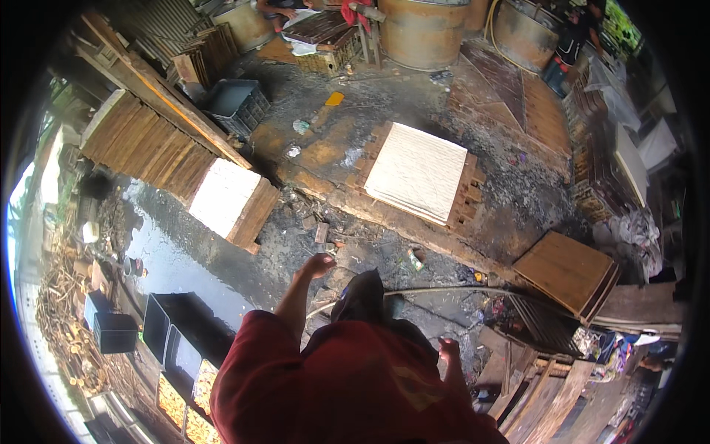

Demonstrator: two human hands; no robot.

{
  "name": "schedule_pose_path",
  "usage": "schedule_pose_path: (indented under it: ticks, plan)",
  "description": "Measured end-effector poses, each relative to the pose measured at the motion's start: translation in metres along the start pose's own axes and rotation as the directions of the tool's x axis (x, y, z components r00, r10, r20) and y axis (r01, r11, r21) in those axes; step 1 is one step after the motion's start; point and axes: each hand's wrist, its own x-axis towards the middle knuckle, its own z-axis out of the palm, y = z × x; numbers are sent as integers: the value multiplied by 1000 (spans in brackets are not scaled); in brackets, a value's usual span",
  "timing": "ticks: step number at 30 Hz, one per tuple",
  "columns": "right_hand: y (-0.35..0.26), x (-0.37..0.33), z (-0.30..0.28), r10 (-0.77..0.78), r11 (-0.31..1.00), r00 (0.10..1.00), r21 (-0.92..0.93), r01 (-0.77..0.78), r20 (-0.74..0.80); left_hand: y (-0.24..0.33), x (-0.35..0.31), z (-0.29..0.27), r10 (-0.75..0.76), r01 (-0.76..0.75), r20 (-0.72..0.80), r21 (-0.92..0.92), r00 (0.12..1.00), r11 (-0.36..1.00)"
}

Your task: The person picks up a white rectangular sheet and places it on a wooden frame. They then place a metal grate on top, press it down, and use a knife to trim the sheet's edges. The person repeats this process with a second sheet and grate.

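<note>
My left hand [319,265] hangs in front of my red shirt, fingers curled in, with nothing visible in it. My right hand [448,349] is low by my side, fingers also curled, and I see nothing in it. Neither hand touches anything. Ahead of them, a stack of white sheets [416,172] lies on a low pile of wooden boards [471,194]. To the left, a white sheet [224,194] rests at the near end of a long row of wooden boards [151,144]. One of my dark boots [360,290] steps forward on the wet, dirty floor.
Black crates [185,325] and a puddle [166,244] are on the left. A hose [436,290] crosses the ground near my feet. Wooden panels [566,270] and loose planks [551,396] lie on the right. Large round vats [421,33] and two people are at the back.
</note>
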Motion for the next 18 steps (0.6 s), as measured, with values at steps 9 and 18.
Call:
schedule_pose_path:
  ticks: [9, 18]
  plan:
    - [-166, 98, -50, 101, 940, 994, 323, -110, 43, 87, 197, -59, -235, 217, -26, -298, 972, 929]
    - [-502, 388, -53, -115, 988, 993, 98, 116, -13, 53, 619, -50, -400, 336, -82, -406, 913, 850]
